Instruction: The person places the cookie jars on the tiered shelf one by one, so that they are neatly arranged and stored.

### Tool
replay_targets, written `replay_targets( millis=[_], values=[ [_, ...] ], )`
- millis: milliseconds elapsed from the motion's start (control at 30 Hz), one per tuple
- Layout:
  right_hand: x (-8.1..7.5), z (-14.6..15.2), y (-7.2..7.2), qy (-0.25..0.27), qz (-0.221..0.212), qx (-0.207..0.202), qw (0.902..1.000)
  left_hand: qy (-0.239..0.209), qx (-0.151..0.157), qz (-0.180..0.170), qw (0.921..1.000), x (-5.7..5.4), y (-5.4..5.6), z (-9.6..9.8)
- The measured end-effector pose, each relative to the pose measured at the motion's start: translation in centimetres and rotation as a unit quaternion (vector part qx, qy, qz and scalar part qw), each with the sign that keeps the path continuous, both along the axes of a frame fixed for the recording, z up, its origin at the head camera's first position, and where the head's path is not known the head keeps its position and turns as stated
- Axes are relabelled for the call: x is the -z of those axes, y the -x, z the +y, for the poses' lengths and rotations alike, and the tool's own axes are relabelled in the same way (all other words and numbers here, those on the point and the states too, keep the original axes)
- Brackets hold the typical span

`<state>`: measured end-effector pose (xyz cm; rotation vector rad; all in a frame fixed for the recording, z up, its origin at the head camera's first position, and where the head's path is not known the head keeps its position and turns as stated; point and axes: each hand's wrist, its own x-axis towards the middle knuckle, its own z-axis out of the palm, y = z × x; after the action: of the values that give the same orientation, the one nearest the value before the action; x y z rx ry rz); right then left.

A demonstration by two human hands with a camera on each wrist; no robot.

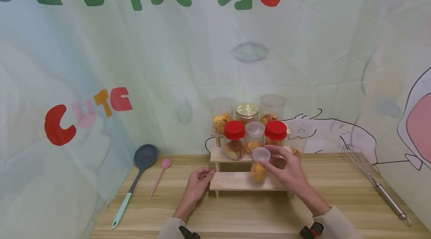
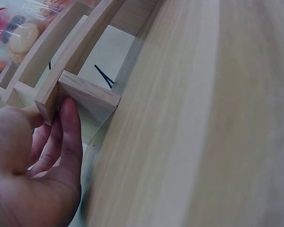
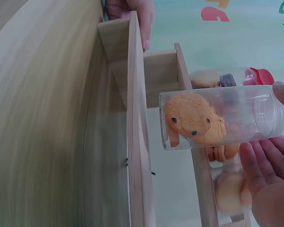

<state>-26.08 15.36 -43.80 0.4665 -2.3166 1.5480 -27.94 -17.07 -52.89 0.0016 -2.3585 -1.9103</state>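
My right hand point(image 1: 292, 171) holds a clear plastic jar point(image 1: 258, 173) of cookies near its top, between thumb and fingers. In the right wrist view the jar point(image 3: 199, 118) hangs just above the lowest step of a three-tier wooden stand point(image 1: 232, 181), with round cookies at its bottom. The left hand point(image 1: 198, 183) grips the left end of that lowest step. Its fingers point(image 2: 70, 127) reach under the board in the left wrist view. On the middle tier are two red-lidded jars point(image 1: 234, 141) with a clear jar point(image 1: 254, 136) between them.
Several jars stand on the top tier, one with a gold lid point(image 1: 247, 111). A grey slotted spoon point(image 1: 146, 156) and a small pink spoon point(image 1: 165, 164) lie left on the wooden table point(image 1: 249, 220). A whisk point(image 1: 377, 184) lies right. A printed curtain point(image 1: 188, 63) hangs behind.
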Motion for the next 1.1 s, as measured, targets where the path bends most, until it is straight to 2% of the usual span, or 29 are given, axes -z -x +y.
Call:
replay_targets(
  millis=[433, 667, 933, 1100],
  values=[
    [0.9, -2.8, 0.0, 0.021, 0.013, -0.031, 0.9992, -0.001, 0.003, -0.002, 1.0, -0.1, 0.0, 0.1],
    [1.6, -4.1, 0.1, 0.028, 0.032, -0.029, 0.9987, 0.003, 0.0, -0.003, 1.0, 0.0, 0.0, 0.0],
    [1.6, -4.7, 0.3, 0.017, 0.037, -0.01, 0.9991, 0.009, -0.001, 0.001, 1.0, -0.2, -0.1, 0.1],
    [1.9, -4.3, 0.2, 0.018, 0.034, -0.021, 0.999, 0.011, -0.001, 0.004, 0.9999, -0.2, -0.1, 0.1]
  ],
)
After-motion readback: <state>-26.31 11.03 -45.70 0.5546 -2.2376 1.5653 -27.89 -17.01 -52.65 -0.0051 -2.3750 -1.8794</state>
